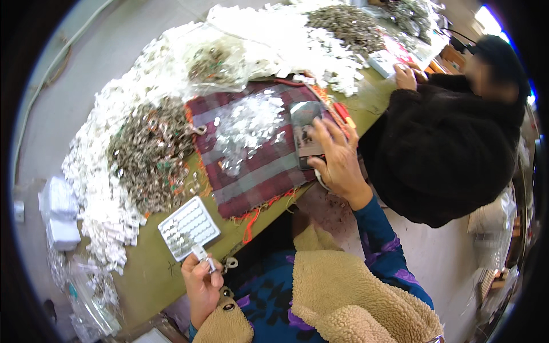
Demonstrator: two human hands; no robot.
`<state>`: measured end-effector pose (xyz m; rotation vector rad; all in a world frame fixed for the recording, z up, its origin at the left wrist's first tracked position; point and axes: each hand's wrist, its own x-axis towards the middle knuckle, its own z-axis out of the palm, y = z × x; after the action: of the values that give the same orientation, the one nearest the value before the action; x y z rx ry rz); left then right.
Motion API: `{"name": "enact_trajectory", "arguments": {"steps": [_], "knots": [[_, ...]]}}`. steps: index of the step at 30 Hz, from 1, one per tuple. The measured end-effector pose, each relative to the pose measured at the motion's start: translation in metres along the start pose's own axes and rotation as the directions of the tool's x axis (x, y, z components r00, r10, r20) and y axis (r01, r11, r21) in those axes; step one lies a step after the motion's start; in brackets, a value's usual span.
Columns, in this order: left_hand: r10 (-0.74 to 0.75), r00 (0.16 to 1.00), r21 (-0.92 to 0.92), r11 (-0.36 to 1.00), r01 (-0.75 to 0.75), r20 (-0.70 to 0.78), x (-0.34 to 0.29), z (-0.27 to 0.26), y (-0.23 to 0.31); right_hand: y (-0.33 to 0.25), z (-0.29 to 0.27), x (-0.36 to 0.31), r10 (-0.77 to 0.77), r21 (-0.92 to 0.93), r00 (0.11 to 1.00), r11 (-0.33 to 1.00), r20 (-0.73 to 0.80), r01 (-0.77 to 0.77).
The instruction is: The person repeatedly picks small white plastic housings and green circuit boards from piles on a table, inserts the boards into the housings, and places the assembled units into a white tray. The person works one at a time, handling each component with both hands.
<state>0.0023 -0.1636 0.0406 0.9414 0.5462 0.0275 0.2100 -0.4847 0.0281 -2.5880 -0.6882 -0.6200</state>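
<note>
My left hand (201, 284) pinches a small white and metal piece (203, 258) at the near edge of the table. Just beyond it lies a white plastic tray (198, 220) with rows of small hollows; little metal parts fill its near left portion. With fingers spread, my right hand (338, 157) rests over the right side of a phone (306, 147) whose screen is lit. Under the phone is a dark red and grey checked cloth (240, 187). Heaped on that cloth are small shiny clear or silvery pieces (250, 127).
Left of the cloth rises a mound of small metal parts (150, 150), ringed by a large heap of white pieces (97, 143). A clear bag (214, 66) of parts lies beyond. At right a co-worker in black (443, 146) sits close, hands near another tray (382, 62).
</note>
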Motion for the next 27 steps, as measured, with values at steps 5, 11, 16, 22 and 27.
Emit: {"name": "enact_trajectory", "arguments": {"steps": [5, 11, 16, 22, 27], "knots": [[0.003, 0.999, -0.055, 0.998, -0.001, 0.047, -0.002, 0.001, 0.0, -0.054, 0.018, 0.017, 0.065, 0.15, 0.99, 0.988, -0.121, -0.046], [0.073, 0.993, -0.16, 0.985, -0.058, 0.088, -0.01, -0.024, 0.008, -0.161, 0.048, 0.02, -0.172, 0.722, 0.967, 0.691, 0.187, -0.016], [0.191, 0.981, -0.211, 0.96, -0.182, 0.023, -0.02, -0.06, 0.015, -0.215, 0.083, 0.041, -0.304, 0.723, 0.935, 0.686, 0.183, 0.082], [0.198, 0.973, -0.314, 0.922, -0.225, -0.116, -0.018, -0.096, 0.02, -0.25, 0.125, 0.049, -0.407, 0.536, 0.902, 0.799, 0.146, 0.274], [0.159, 0.977, -0.358, 0.912, -0.2, -0.142, -0.009, -0.106, 0.018, -0.252, 0.134, 0.049, -0.425, 0.477, 0.896, 0.818, 0.128, 0.32]]}}
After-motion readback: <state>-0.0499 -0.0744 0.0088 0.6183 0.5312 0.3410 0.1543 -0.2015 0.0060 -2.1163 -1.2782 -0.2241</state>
